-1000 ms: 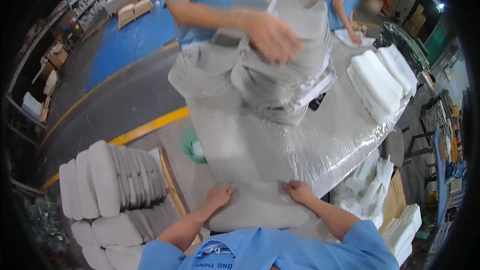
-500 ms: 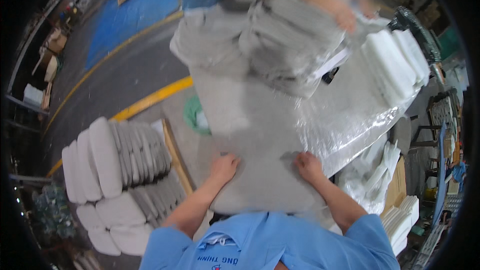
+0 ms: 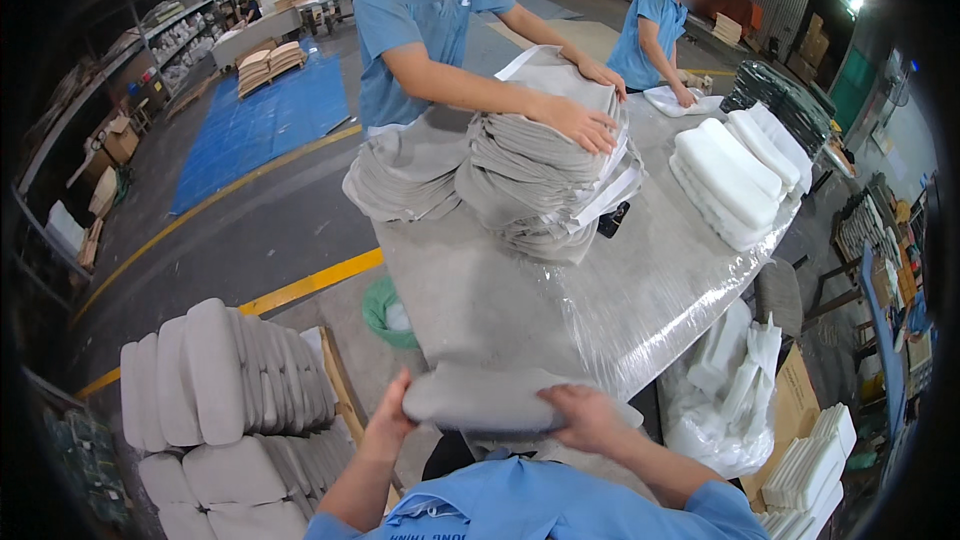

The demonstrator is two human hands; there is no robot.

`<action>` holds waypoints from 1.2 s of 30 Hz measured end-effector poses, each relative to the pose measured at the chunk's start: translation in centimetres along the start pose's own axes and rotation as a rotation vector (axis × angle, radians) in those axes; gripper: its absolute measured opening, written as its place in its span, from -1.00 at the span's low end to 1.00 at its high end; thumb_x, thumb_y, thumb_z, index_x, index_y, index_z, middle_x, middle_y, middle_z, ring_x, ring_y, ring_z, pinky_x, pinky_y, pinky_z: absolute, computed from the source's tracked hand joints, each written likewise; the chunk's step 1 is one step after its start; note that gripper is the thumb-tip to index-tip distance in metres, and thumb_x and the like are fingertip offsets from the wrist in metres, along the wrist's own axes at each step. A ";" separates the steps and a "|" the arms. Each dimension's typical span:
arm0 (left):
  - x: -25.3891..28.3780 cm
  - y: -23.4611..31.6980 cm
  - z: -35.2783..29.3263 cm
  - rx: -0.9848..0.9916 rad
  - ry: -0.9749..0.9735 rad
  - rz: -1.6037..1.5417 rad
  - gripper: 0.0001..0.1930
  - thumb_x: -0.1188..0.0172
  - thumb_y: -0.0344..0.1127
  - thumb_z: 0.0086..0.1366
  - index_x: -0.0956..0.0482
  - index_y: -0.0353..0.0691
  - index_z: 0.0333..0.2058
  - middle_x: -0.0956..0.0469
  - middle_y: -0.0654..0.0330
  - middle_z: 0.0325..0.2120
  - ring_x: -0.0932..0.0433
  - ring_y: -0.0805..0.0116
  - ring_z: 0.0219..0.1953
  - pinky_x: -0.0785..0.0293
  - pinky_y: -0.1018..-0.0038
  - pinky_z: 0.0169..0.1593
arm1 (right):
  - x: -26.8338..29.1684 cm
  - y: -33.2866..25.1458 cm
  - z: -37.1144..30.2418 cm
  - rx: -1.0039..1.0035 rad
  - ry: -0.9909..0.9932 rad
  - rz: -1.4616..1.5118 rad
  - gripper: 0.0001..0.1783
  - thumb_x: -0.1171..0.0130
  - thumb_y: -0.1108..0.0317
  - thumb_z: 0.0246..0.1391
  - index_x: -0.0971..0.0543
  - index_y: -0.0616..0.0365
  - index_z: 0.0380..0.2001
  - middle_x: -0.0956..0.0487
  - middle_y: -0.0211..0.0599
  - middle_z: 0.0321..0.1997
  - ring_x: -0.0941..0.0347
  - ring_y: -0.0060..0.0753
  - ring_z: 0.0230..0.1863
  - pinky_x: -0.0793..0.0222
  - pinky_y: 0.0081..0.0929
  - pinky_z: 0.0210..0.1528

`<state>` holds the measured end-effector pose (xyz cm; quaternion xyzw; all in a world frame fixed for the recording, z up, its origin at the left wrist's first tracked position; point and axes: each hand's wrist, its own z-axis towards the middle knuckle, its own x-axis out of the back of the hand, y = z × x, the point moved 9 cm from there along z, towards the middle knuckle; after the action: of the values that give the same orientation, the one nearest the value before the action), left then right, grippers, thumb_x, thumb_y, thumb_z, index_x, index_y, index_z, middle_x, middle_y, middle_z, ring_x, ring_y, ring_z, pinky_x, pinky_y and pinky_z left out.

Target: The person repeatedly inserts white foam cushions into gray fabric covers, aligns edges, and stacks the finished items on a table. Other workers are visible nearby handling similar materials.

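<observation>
A grey fabric-covered cushion (image 3: pixel 480 398) is held up close in front of my body, at the near end of the table. My left hand (image 3: pixel 392 410) is closed on its left end, and my right hand (image 3: pixel 585 418) grips its right end, blurred a little by motion. Beyond it, a tall pile of grey fabric covers (image 3: pixel 535 165) rests on the plastic-wrapped table (image 3: pixel 640 285), with a lower pile of grey covers (image 3: pixel 405 180) to its left. A co-worker's hands lie on top of the tall pile.
Rows of grey cushions (image 3: pixel 225 370) stand at my left beside a wooden board (image 3: pixel 340 380). White foam pads (image 3: pixel 730 175) are stacked at the table's right. A green bag (image 3: pixel 388 310) is by its left edge; clear plastic bags (image 3: pixel 725 390) lie at right. Another co-worker is farther back.
My hands, earlier resting apart on the grey piece lying on the table, now hold the cushion raised and tilted near my body. The view has tipped upward, showing more of both co-workers.
</observation>
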<state>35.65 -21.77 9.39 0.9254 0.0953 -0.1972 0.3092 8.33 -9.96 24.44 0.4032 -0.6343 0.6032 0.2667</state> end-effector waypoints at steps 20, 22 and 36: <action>-19.6 4.5 4.4 -0.388 -0.427 1.326 -0.47 0.04 0.11 0.56 -0.66 -0.30 -0.06 -0.63 0.24 -0.24 -0.51 0.42 -0.14 -0.44 0.42 -0.02 | -3.0 5.8 -6.6 -0.390 0.429 1.800 -0.36 -0.19 0.03 0.30 -0.39 0.22 0.28 -0.55 -0.17 0.24 -0.52 -0.08 0.20 -0.47 0.02 0.21; -19.3 2.7 5.8 -0.449 -0.446 1.654 -0.37 0.12 0.17 0.55 -0.64 -0.34 0.03 -0.68 -0.02 -0.09 -0.62 0.12 -0.01 -0.46 0.25 0.13 | -5.5 4.4 -7.0 -0.547 0.358 1.775 -0.37 -0.18 0.08 0.30 -0.39 0.24 0.28 -0.54 -0.11 0.22 -0.53 -0.11 0.14 -0.49 0.01 0.15; -14.3 -3.6 3.8 -0.622 -0.339 1.918 -0.59 0.08 0.09 0.50 -0.64 -0.02 -0.07 -0.67 0.01 -0.16 -0.61 -0.13 -0.05 -0.51 -0.02 -0.03 | 0.6 9.9 -6.6 -0.406 -0.249 0.835 -0.55 -0.29 -0.03 0.25 -0.68 0.19 -0.11 -0.69 -0.28 -0.08 -0.66 -0.38 -0.26 -0.55 -0.38 -0.15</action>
<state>20.45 -21.99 10.76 0.4507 -0.6835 0.0387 0.5729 -1.20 -4.10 20.39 0.1231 -0.8740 0.4700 -0.0029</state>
